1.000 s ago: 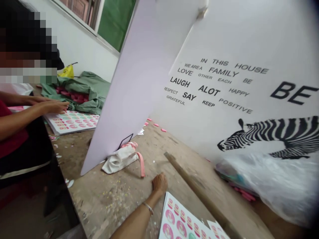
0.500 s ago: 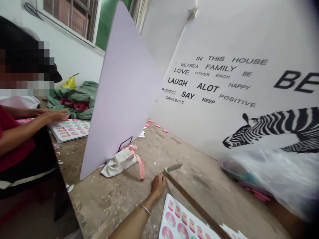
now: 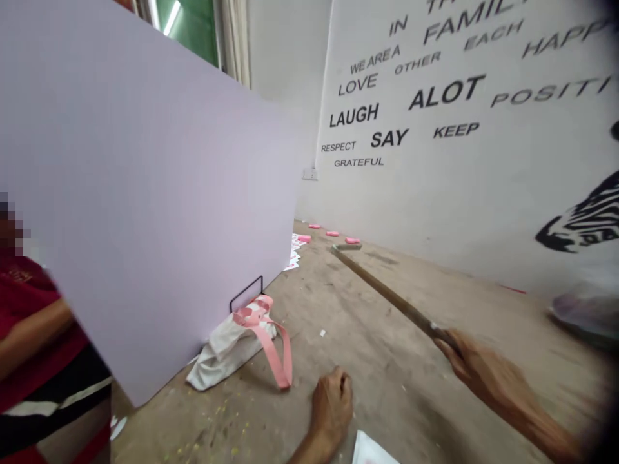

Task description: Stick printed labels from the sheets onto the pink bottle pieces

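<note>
My right hand (image 3: 488, 370) is closed around the near end of a long wooden stick (image 3: 382, 290) with a short crosswise end. That far end lies close to several small pink pieces (image 3: 353, 241) along the back of the table. My left hand (image 3: 332, 401) rests on the tabletop with its fingers curled in; nothing shows in them, though the palm side is hidden. Just right of my left wrist, the corner of a white printed sheet (image 3: 370, 450) shows at the bottom edge.
A tall pale lilac board (image 3: 159, 193) stands on the table (image 3: 382, 386) at left. At its foot lies a white cloth bag (image 3: 225, 351) with pink straps. Behind the board, a person in a red top (image 3: 36, 303) is partly hidden. A clear plastic bag (image 3: 587, 309) sits at right.
My right hand has come into view holding the stick, whose far end now reaches farther back towards the pink pieces. The view has turned; the printed sheets have mostly left the frame.
</note>
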Tool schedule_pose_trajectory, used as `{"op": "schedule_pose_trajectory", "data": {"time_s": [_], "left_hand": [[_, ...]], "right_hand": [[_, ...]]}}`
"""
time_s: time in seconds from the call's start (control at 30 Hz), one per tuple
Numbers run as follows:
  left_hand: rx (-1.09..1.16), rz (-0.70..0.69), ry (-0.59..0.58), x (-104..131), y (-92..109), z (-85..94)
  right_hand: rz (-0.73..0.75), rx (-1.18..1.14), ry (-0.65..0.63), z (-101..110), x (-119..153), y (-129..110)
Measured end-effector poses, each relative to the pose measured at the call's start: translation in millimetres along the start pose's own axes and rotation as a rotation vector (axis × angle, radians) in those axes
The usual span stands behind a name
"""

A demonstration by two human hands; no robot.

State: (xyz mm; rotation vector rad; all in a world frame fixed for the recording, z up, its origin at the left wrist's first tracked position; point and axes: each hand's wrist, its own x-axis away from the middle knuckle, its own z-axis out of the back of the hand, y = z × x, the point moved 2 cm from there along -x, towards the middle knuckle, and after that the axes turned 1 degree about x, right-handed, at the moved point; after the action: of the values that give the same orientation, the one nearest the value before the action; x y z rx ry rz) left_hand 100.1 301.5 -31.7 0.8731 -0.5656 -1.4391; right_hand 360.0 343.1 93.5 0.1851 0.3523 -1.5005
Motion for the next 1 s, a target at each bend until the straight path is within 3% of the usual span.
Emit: {"op": "schedule_pose_trajectory", "data": {"time_s": [0.13, 0.3, 0.37, 0.43, 0.53, 0.63, 0.73, 0.9, 1.0], "left_hand": [[0.069, 0.05, -0.033, -0.8, -0.4, 0.9], [0.109, 0.028, -0.087, 3.2, -9.7, -0.9], [0.078, 0.08, -0.129, 1.6, -9.9, -3.2], [-0.025, 0.182, -0.205, -9.1, -2.5, -5.1], [-0.162, 0.25, -0.232, -48.7, 21.8, -4.2], [-0.109, 0.182, -0.066, -100.5, 40.3, -1.9], [-0.027, 0.104, 0.01, -130.7, 34.9, -8.0], [0.004, 0.131, -0.061, -133.6, 5.9, -25.2], [0.045, 0.173, -0.059, -134.3, -4.8, -26.0]], "right_hand": [[-0.031, 0.013, -0.053, -13.4, -49.3, -7.3], [-0.039, 0.096, -0.089, -31.3, -82.7, 8.4], [-0.012, 0.104, -0.092, -34.7, -96.2, 15.2], [-0.003, 0.105, -0.085, -34.0, -112.9, 17.8], [-0.009, 0.131, -0.067, -28.8, -146.6, 9.4], [0.037, 0.148, -0.035, -27.9, -189.6, -14.5], [0.083, 0.146, 0.003, -38.0, -239.5, -47.6], [0.154, 0.144, -0.004, -71.9, -327.3, -110.7], [0.203, 0.122, -0.019, -96.3, -373.4, -145.1]]}}
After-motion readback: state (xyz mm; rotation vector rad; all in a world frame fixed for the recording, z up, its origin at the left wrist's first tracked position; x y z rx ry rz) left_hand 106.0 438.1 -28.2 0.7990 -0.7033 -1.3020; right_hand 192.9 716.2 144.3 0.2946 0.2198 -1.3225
